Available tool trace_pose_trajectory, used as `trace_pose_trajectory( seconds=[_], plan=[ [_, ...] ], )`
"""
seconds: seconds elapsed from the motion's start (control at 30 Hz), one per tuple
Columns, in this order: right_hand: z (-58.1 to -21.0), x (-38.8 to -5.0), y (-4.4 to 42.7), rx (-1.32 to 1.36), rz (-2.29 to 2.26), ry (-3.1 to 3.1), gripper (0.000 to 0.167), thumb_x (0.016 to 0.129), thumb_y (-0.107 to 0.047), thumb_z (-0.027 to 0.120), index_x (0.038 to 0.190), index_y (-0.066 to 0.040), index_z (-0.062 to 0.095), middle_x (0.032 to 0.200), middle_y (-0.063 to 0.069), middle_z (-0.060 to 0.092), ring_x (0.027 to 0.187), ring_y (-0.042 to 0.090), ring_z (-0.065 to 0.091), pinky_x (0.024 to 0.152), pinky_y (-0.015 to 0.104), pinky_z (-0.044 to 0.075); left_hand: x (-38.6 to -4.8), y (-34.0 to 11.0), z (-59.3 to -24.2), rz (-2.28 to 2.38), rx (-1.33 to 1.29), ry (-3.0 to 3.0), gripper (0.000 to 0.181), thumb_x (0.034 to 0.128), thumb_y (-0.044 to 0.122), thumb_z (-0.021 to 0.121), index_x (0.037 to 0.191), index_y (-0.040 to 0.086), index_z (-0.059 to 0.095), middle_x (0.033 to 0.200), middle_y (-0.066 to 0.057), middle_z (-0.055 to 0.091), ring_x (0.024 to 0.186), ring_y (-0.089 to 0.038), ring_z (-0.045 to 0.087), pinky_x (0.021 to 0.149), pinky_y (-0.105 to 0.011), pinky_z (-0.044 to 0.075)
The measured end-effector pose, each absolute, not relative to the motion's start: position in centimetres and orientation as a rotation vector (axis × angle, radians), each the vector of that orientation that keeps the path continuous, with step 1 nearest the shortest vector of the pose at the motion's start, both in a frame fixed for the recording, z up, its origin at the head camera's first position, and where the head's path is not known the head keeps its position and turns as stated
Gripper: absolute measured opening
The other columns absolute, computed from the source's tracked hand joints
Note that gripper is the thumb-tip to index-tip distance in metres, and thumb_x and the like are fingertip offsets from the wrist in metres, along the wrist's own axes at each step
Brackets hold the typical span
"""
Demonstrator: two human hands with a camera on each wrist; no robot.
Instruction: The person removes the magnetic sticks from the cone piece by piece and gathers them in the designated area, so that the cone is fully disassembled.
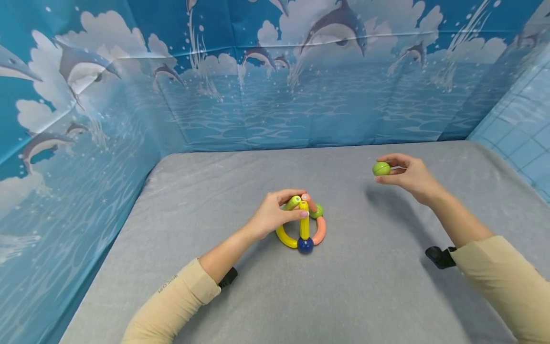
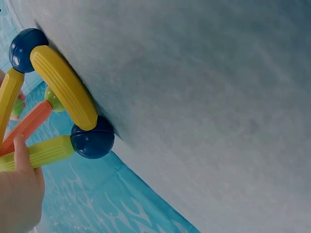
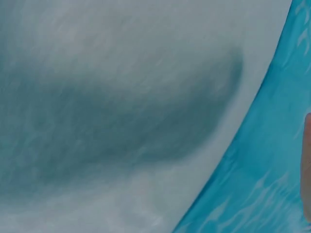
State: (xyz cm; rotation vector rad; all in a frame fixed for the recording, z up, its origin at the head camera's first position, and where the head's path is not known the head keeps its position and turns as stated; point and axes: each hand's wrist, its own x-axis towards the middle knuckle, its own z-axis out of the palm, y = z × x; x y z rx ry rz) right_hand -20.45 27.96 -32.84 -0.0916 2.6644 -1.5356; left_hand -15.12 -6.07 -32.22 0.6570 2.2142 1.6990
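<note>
A rod-and-ball toy pyramid [image 1: 304,225] stands just below frame centre, straight rods leaning together above curved ones; a seamed green ball [image 1: 381,168] is raised at right.

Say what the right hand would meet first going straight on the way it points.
Holding the green ball, the right hand would probably meet the dolphin-print backdrop first; no other object shows between, but depth is hard to judge.

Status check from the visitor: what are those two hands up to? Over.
Left hand gripping stick-and-ball frame. Right hand pinching green ball, raised above gray cloth, apart from frame. Nothing seen blocking between them.
</note>
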Motion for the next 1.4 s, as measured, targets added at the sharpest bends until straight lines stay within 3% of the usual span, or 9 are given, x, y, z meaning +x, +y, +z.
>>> trace_pose_trajectory(
  seconds=[0.23, 0.4, 0.6, 1.0, 1.4],
  plan=[
    [-34.8, -21.8, 29.6, -0.082, -1.324, 2.765, 0.057, 0.083, -0.021, 0.072, 0.129, 0.002, 0.047, 0.124, 0.022, 0.044, 0.104, 0.030, 0.045, 0.070, 0.021, 0.046, -15.2, -6.1, -32.2, 1.688, 0.654, 2.217, 0.045, 0.0851, 0.006, 0.068, 0.128, 0.000, 0.055, 0.127, -0.012, 0.057, 0.127, -0.023, 0.042, 0.106, -0.039, 0.030],
    [-35.9, -22.7, 29.9, -0.129, -1.193, 2.801, 0.054, 0.083, -0.014, 0.071, 0.128, 0.006, 0.048, 0.123, 0.029, 0.044, 0.106, 0.040, 0.046, 0.074, 0.031, 0.045, -15.4, -6.0, -32.5, 1.681, 0.643, 2.225, 0.046, 0.0853, 0.008, 0.068, 0.128, 0.000, 0.054, 0.127, -0.011, 0.057, 0.127, -0.023, 0.042, 0.106, -0.039, 0.030],
    [-36.3, -23.6, 29.8, -0.172, -1.035, 2.829, 0.052, 0.082, -0.012, 0.070, 0.125, 0.007, 0.050, 0.119, 0.032, 0.048, 0.106, 0.043, 0.048, 0.078, 0.044, 0.044, -16.5, -6.0, -34.5, 1.729, 0.656, 2.200, 0.047, 0.0842, 0.011, 0.070, 0.128, 0.004, 0.056, 0.126, -0.007, 0.058, 0.126, -0.019, 0.043, 0.106, -0.041, 0.029],
    [-37.0, -24.2, 29.4, -0.218, -0.916, 2.833, 0.047, 0.079, -0.009, 0.071, 0.120, 0.006, 0.054, 0.119, 0.035, 0.049, 0.105, 0.044, 0.049, 0.078, 0.046, 0.046, -16.8, -6.2, -35.3, 1.721, 0.661, 2.223, 0.044, 0.0834, 0.016, 0.071, 0.125, 0.010, 0.060, 0.120, 0.003, 0.061, 0.122, -0.012, 0.046, 0.104, -0.038, 0.032],
    [-37.0, -24.2, 29.6, -0.239, -0.955, 2.788, 0.052, 0.080, -0.011, 0.072, 0.123, 0.008, 0.050, 0.121, 0.036, 0.047, 0.107, 0.046, 0.048, 0.076, 0.042, 0.048, -16.8, -6.2, -35.2, 1.724, 0.681, 2.204, 0.048, 0.0839, 0.014, 0.071, 0.128, 0.004, 0.056, 0.124, -0.003, 0.059, 0.124, -0.015, 0.045, 0.106, -0.040, 0.030]
  ],
)
